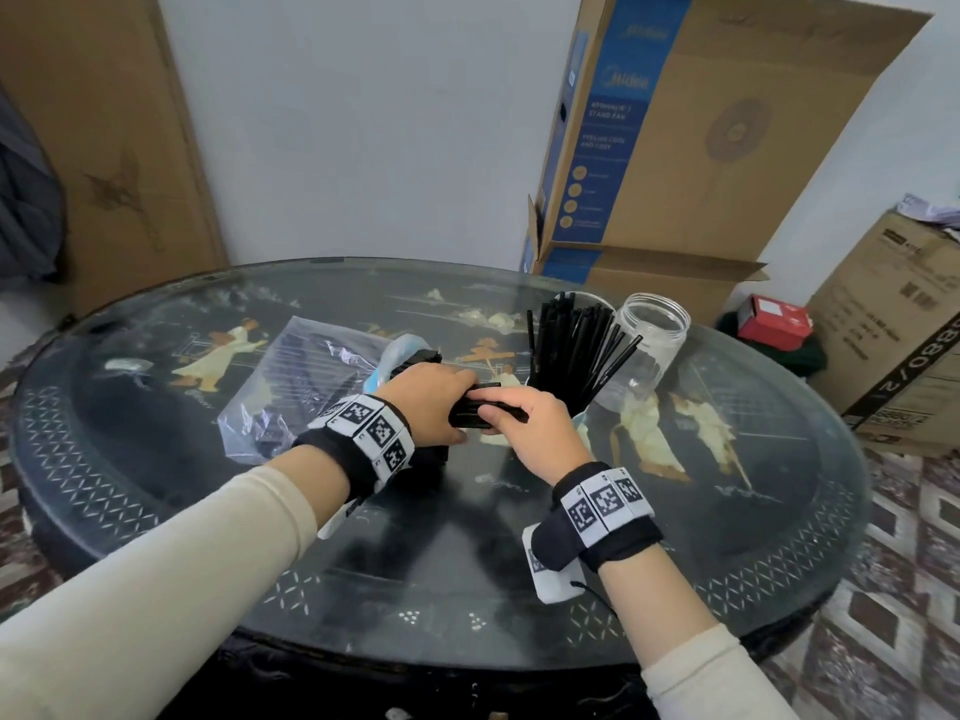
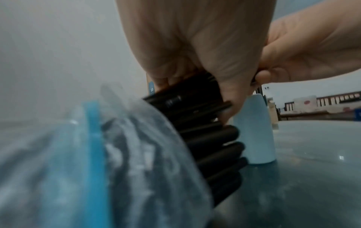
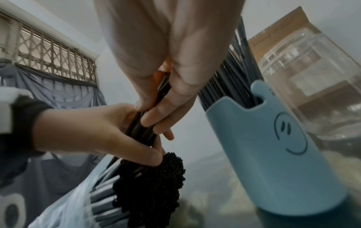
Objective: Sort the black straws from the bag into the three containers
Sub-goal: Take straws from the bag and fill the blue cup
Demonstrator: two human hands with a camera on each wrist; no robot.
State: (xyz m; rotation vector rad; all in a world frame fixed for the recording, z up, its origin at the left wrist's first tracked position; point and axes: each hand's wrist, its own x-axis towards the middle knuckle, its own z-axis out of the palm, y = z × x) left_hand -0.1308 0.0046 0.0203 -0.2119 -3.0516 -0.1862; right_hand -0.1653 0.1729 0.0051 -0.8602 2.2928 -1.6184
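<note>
A clear plastic bag (image 1: 291, 376) lies on the table with a thick bundle of black straws (image 1: 475, 410) sticking out of its mouth. My left hand (image 1: 460, 402) grips that bundle near the open ends (image 3: 156, 177). Right beside it, my right hand (image 1: 506, 415) pinches a few straws (image 3: 144, 129) from the top of the bundle. A blue smiley container (image 3: 273, 154) stands just right of the hands, packed with upright straws (image 1: 571, 345). A clear jar (image 1: 654, 335) stands behind it with no straws showing inside. In the left wrist view the bag (image 2: 97, 154) fills the lower left.
The round glass-topped table (image 1: 415, 563) has an inlaid figure pattern. Cardboard boxes (image 1: 675, 148) stand behind the table, and another box (image 1: 904, 330) and a red box (image 1: 774, 317) sit on the patterned floor at the right.
</note>
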